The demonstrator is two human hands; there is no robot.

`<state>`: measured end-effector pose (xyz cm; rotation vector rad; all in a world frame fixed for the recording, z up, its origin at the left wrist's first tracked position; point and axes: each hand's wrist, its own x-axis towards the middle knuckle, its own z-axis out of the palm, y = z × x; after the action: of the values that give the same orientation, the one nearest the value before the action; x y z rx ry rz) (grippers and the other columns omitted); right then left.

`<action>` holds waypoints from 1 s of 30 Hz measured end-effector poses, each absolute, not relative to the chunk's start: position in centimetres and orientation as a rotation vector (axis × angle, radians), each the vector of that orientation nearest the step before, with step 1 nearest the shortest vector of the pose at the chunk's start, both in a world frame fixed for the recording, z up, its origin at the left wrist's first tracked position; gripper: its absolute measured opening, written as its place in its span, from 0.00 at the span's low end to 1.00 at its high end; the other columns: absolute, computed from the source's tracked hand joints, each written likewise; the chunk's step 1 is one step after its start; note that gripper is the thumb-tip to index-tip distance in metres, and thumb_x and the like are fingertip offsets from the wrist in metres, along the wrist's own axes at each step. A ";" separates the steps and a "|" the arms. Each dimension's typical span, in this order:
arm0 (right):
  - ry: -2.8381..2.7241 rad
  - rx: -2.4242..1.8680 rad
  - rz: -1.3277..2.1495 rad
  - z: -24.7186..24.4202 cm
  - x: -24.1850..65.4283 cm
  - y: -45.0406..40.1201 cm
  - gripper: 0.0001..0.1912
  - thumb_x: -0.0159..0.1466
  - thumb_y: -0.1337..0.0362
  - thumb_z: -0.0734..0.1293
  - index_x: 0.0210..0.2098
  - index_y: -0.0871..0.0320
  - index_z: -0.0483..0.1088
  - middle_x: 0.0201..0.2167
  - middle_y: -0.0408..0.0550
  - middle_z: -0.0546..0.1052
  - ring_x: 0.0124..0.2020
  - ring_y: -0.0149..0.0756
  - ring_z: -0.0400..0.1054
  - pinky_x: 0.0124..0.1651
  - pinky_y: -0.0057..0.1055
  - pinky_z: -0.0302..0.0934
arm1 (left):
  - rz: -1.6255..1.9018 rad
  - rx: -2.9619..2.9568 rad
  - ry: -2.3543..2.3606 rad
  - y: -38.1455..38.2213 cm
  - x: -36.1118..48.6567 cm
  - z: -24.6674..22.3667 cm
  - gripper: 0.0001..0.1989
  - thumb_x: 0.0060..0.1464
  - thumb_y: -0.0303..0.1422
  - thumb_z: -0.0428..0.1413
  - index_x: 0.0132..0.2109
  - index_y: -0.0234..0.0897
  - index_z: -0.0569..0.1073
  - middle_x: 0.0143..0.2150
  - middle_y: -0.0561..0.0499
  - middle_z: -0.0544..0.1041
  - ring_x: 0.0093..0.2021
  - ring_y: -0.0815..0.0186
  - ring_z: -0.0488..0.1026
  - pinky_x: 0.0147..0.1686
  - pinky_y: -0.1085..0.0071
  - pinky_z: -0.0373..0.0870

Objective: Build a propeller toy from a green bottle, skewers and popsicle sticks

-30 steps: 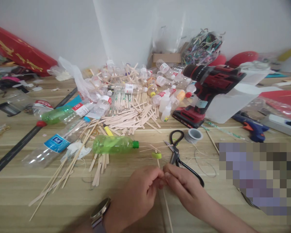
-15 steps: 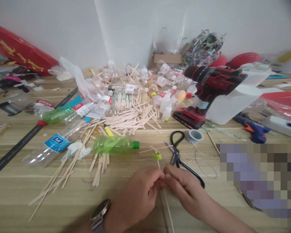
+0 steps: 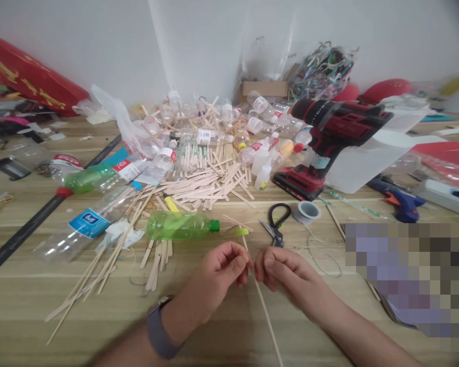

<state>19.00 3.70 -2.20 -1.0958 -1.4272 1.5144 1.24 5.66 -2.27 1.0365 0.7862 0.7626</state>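
A thin wooden stick [image 3: 266, 316] runs from the bottom edge up between my hands, with a yellow-green bottle cap [image 3: 241, 232] near its far end. My left hand [image 3: 224, 270] is closed, its thumb and fingers pinching the stick below the cap. On the other side, my right hand [image 3: 290, 275] is closed with fingertips close against the stick; what they pinch is hidden. Shorter sticks lie near the cap. Black-handled scissors [image 3: 276, 235] lie just beyond my right hand, and a green plastic bottle [image 3: 179, 226] lies on its side beyond my left.
A red and black cordless drill [image 3: 321, 148] stands at right, near a spool [image 3: 306, 211] and a blue glue gun [image 3: 401, 201]. Craft sticks [image 3: 210, 186] and plastic bottles pile up at the back. Long thin sticks [image 3: 117, 250] and a clear bottle [image 3: 80, 229] lie left.
My hands have drawn slightly apart and turned, showing more of the fingers. The cap and the stick's far end have shifted a little left and away from me.
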 end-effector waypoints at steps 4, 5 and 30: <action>-1.406 -1.083 1.537 -2.4 18.9 3.6 0.26 0.65 0.43 0.61 0.23 0.57 0.65 0.19 0.40 0.64 0.22 0.30 0.55 0.28 0.30 0.49 | 0.740 1.122 0.811 5.4 1.0 -2.0 0.19 0.55 0.48 0.56 0.32 0.36 0.67 0.25 0.56 0.66 0.26 0.70 0.61 0.29 0.72 0.57; -1.412 -1.082 1.530 -2.4 18.9 3.5 0.25 0.66 0.44 0.61 0.23 0.57 0.63 0.19 0.40 0.63 0.22 0.30 0.55 0.27 0.29 0.49 | 0.732 1.163 0.821 5.4 1.0 -1.9 0.18 0.56 0.47 0.55 0.32 0.36 0.66 0.25 0.56 0.65 0.27 0.70 0.61 0.30 0.71 0.58; -2.116 -1.056 0.576 -1.3 19.0 3.4 0.15 0.71 0.64 0.57 0.26 0.55 0.63 0.21 0.43 0.66 0.24 0.32 0.62 0.27 0.28 0.53 | 0.637 1.402 1.086 4.6 1.4 -1.3 0.08 0.53 0.33 0.55 0.28 0.36 0.73 0.23 0.55 0.71 0.26 0.68 0.68 0.29 0.71 0.62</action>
<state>18.98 3.39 -1.31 -1.0563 -2.1158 0.5757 1.44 4.59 -1.33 1.4023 1.0865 0.6372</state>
